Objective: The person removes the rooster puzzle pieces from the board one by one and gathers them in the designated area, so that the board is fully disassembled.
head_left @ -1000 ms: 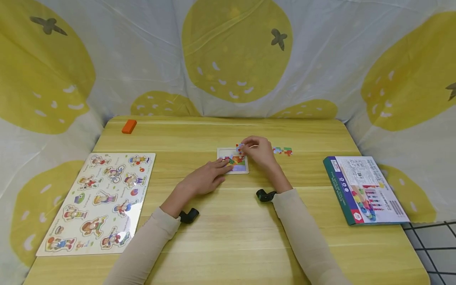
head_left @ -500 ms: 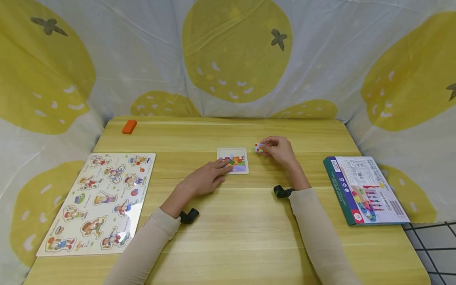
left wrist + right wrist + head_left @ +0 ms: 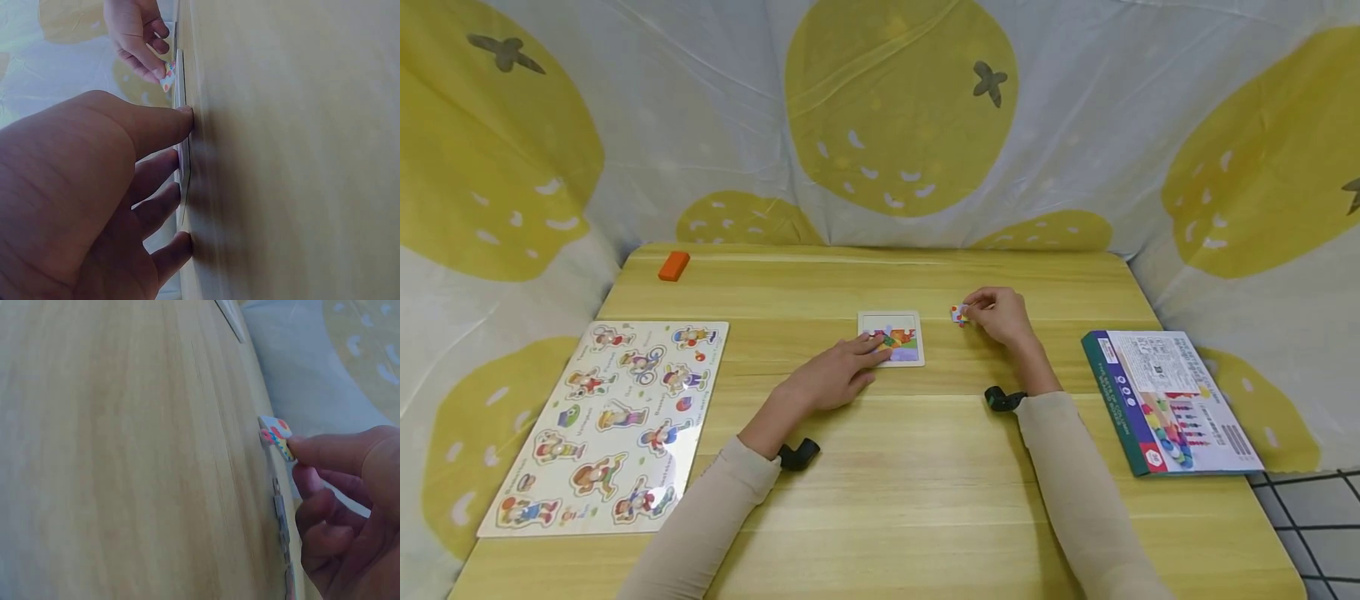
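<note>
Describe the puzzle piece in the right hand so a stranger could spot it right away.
On the wooden table, look between the small puzzle tray and the box for the right hand. The puzzle piece is pinched there. It is pale with red spots, and unlike the other pieces lying flat nearby, it is held tilted.

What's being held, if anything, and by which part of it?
The right hand pinches a puzzle piece by the edge nearest it. The left hand rests on the puzzle tray.
</note>
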A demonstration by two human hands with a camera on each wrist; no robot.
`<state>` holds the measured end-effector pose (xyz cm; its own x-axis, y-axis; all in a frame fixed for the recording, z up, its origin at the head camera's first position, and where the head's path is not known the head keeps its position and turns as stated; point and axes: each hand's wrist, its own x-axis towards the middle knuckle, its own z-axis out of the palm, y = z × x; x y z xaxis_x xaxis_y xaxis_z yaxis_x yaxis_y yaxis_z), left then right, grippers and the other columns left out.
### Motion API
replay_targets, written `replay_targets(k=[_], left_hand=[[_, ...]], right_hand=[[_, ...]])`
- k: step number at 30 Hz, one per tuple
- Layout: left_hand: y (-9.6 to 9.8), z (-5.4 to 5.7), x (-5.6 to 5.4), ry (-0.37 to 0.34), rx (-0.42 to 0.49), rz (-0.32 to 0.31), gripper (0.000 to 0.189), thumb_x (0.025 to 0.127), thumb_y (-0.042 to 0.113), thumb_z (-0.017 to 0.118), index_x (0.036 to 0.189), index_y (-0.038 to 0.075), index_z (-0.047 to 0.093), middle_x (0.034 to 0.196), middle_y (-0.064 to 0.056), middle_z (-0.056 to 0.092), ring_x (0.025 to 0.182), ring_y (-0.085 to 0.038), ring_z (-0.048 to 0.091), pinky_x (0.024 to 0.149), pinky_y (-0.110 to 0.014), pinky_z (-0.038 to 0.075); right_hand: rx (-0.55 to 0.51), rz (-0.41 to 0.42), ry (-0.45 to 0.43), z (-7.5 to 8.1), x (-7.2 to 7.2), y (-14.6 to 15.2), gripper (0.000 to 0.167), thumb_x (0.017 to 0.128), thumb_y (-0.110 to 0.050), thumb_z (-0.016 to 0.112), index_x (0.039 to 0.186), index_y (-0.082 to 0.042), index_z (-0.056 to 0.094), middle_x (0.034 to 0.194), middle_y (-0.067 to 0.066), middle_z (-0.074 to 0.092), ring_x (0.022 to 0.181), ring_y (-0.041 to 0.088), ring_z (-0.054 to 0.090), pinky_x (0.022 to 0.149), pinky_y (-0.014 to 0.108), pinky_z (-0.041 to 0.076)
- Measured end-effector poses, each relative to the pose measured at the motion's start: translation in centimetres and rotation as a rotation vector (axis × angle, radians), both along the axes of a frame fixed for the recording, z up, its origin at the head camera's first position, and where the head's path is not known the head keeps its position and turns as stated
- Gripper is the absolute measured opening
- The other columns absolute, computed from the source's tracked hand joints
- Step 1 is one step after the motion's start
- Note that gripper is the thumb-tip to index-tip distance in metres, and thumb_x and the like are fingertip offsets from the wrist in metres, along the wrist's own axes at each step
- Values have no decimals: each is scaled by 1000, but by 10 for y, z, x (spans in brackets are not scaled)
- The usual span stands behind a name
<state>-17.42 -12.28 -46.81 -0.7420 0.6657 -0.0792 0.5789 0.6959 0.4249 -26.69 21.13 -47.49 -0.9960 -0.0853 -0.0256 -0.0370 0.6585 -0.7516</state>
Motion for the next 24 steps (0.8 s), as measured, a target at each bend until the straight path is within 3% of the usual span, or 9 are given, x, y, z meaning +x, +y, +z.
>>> replay_targets(k=[12,24], left_hand=[[2,1,1,9,-8,-6,52,109,25,52,159,15,41,170,-9,29,158,-33,24,126,-56,25],[-1,-1,0,12,-9,6,54,109,28,53,160,17,40,170,-6,28,158,-29,25,127,-52,25]], right_hand=[[139,-35,-20,3,3,-6,19,96,-26,73,102,-9,81,90,9,73,82,23,62,71,32,48],[119,-17,19,3,6,-7,24,99,-30,70,107,-9,80,99,11,75,88,26,64,72,33,49]])
